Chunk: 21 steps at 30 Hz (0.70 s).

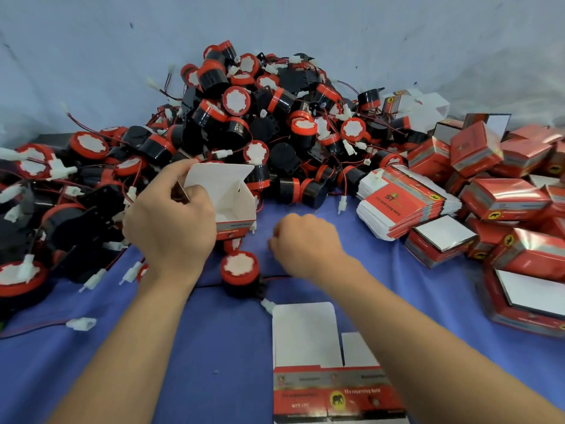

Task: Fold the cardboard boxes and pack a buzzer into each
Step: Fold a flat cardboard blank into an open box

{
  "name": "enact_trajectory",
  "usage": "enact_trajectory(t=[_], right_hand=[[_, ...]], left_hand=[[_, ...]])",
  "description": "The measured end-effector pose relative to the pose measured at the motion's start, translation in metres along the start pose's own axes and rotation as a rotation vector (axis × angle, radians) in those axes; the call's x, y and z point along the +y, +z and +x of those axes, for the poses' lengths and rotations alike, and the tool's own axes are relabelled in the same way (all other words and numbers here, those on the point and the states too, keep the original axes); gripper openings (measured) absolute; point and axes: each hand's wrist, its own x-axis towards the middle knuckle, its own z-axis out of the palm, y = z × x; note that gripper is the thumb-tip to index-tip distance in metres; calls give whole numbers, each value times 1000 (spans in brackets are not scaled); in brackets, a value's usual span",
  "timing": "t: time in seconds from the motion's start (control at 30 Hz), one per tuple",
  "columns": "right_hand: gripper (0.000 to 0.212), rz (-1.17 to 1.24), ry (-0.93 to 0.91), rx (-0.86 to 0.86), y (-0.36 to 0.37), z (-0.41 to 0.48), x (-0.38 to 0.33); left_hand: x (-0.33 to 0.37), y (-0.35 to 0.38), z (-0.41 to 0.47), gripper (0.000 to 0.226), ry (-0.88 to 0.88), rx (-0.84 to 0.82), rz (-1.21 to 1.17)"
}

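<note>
While made-up boxes point(504, 197) pile at right, a buzzer heap point(244, 117) and a flat-box stack point(406, 206) remain. Left hand point(171, 221): grip clamped on open box point(232, 197), apparently empty. Loose buzzer point(240, 273) just below on surface point(214, 347). Right hand point(305, 240) curled; cannot tell its grip.

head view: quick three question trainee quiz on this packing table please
1. True or false: the left hand holds an opened red-and-white cardboard box.
2. The stack of flat red printed cartons lies A) left of the left hand, B) right of the right hand, C) inside the box.
3. Fill in: the lone black buzzer with red cap stands on a ___ cloth.
Key: 1 true; 2 B; 3 blue.
</note>
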Motion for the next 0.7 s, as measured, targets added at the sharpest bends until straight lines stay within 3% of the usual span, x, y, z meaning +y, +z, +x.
enact_trajectory(t=[0.07, 0.13, 0.27, 0.33, 0.4, 0.53, 0.7], right_hand=[[26, -126, 98, 14, -15, -7, 23], [19, -127, 138, 14, -26, -16, 32], [35, 474, 52, -206, -38, -37, 8], [48, 559, -18, -338, -38, -51, -6], [59, 484, -57, -325, -30, -63, -13], [5, 563, -22, -179, -31, -63, 3], [14, 600, 23, -114, -52, -67, 31]], left_hand=[[-3, 5, -4, 37, -13, -14, 3], [-5, 10, -10, 38, -30, -33, 15], [-9, 13, -16, 35, -42, -33, 12], [-10, 15, -17, 32, -15, -64, -34], [-10, 17, -19, 32, 6, -111, -92], [-9, 20, -27, 34, 23, -178, -147], [-1, 24, -36, 34, 44, -165, -110]])
